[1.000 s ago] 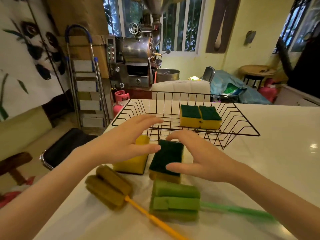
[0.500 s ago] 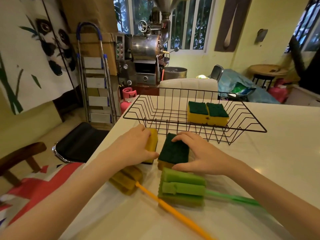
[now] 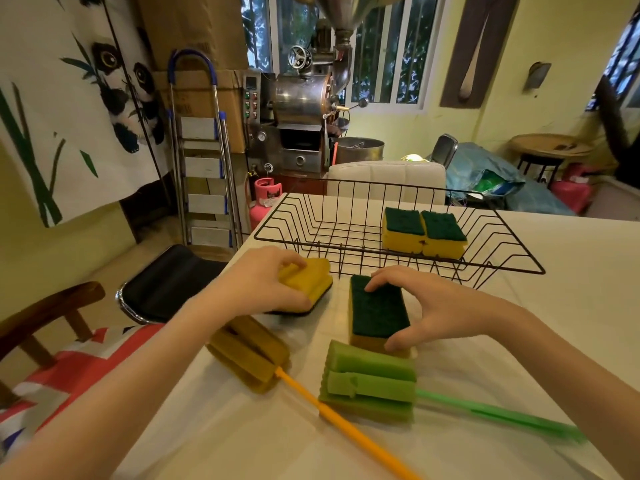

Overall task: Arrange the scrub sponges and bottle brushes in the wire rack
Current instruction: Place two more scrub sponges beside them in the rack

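Scrub sponges: two already sit side by side in the wire rack (image 3: 512, 251), green pads up — left one (image 3: 403, 228), right one (image 3: 443, 233), touching each other at about 1 o'clock from my hands. I see the rack at 12 o'clock on the white table (image 3: 571, 323), with its left half bare wire. My left hand (image 3: 263, 285) is wrapped over a third sponge (image 3: 311, 282), yellow side up, dark pad underneath, fingers curled over its far edge and thumb on the near side; it looks tilted, and I can't tell if it's clear of the table. My right hand (image 3: 436, 306) pinches a fourth sponge (image 3: 377, 311), green pad up, fingertips on the far end, thumb at the near corner, sponge flat on the table just in front of the rack. Yellow bottle brush (image 3: 249, 351) lies at 7 o'clock, orange handle running toward me. Green bottle brush (image 3: 369, 382) lies at 6 o'clock, just beside the fourth sponge, handle pointing to 4 o'clock. Neither brush is touched by a hand.
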Demonstrator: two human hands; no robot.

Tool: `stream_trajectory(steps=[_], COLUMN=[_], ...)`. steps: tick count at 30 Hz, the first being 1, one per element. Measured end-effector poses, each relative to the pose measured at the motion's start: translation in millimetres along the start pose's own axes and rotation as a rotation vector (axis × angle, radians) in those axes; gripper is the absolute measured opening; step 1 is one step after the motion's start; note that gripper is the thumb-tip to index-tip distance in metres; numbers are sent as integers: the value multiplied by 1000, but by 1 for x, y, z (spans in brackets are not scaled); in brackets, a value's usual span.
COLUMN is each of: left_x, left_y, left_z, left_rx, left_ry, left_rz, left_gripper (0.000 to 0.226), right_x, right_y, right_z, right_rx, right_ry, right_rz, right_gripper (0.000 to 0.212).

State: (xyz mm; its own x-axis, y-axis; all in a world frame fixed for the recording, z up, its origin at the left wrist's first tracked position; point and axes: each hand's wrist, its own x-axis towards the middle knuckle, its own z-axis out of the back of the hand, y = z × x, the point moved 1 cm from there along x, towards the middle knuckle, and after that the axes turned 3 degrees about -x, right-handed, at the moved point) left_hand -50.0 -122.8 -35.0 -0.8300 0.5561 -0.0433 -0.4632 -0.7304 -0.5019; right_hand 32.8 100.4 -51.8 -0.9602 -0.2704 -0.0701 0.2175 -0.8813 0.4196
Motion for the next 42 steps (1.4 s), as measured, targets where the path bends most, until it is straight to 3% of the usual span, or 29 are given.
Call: stream_trajectory(steps=[6, 11, 17, 22, 28, 33, 42], left_x=[-3, 9, 39, 57, 57, 51, 44], left_y=[-5, -23, -51, -64, -62, -51, -33], left_z=[43, 62, 43, 17, 0, -16, -18], left_rx=[-174, 22, 447, 594, 522, 440, 280], left_ry=[-37, -6, 362, 572, 467, 272, 264], left_rz=[-15, -53, -80, -123, -312, -461, -409], left_gripper=[28, 31, 35, 14, 38, 35, 37], right_x=[0, 2, 2, 1, 2, 1, 0], right_y=[-2, -4, -5, -4, -5, -3, -2], right_z=[1, 1, 2, 2, 3, 5, 6], right_rx=[5, 3, 15, 6, 11, 3, 2], right_ry=[21, 18, 23, 29, 23, 34, 36], right_rz=[13, 18, 19, 19, 34, 21, 7], right_gripper=[64, 65, 65, 65, 63, 64, 66])
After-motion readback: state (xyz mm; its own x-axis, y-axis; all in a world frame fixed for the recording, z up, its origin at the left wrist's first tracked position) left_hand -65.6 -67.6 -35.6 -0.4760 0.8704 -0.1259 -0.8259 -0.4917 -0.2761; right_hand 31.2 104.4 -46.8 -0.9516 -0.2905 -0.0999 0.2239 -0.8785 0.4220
